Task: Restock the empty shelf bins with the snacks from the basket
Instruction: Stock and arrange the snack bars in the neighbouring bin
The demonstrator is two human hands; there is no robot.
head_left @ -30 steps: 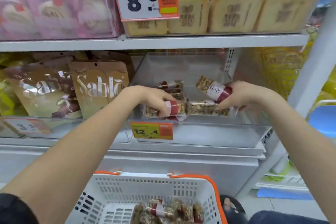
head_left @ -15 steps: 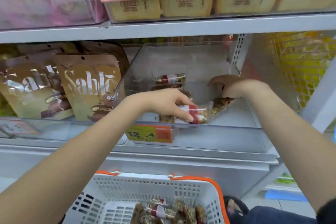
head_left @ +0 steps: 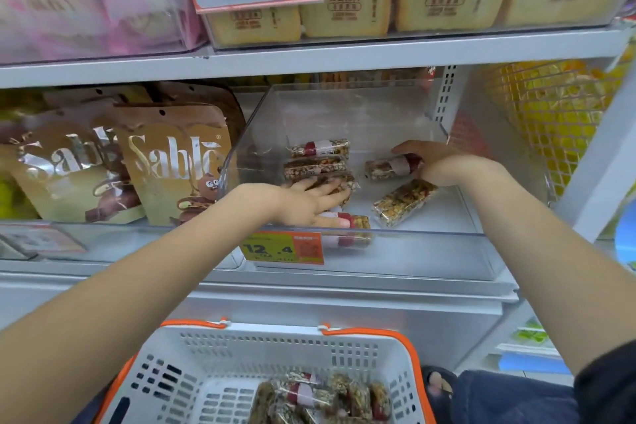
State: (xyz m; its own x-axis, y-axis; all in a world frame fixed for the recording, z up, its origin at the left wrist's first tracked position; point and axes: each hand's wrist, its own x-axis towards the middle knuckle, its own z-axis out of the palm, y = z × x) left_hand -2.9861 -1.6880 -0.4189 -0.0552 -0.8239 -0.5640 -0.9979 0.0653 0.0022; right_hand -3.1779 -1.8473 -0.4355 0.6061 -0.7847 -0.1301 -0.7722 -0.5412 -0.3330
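The snacks are short nut-and-seed bars in clear film wrappers, each with a red-and-white paper band round the middle. Six lie on the floor of the clear plastic shelf bin [head_left: 395,251]: two at the back left [head_left: 320,148], one under the left hand, one at the front wall [head_left: 347,222], one loose and angled toward the right [head_left: 404,201], and one in the right hand [head_left: 390,165]. The left hand [head_left: 306,203] lies flat with fingers straight and slightly spread, pressing on the bars beneath it. The right hand [head_left: 437,165] curls its fingers round the banded end of its bar, thumb stretched above. More such bars are piled in the white plastic basket with orange rim [head_left: 220,368] below. An orange price tag [head_left: 284,248] sits on the bin front; brown Sablé pouches [head_left: 172,162] stand just beside the bin on the left.
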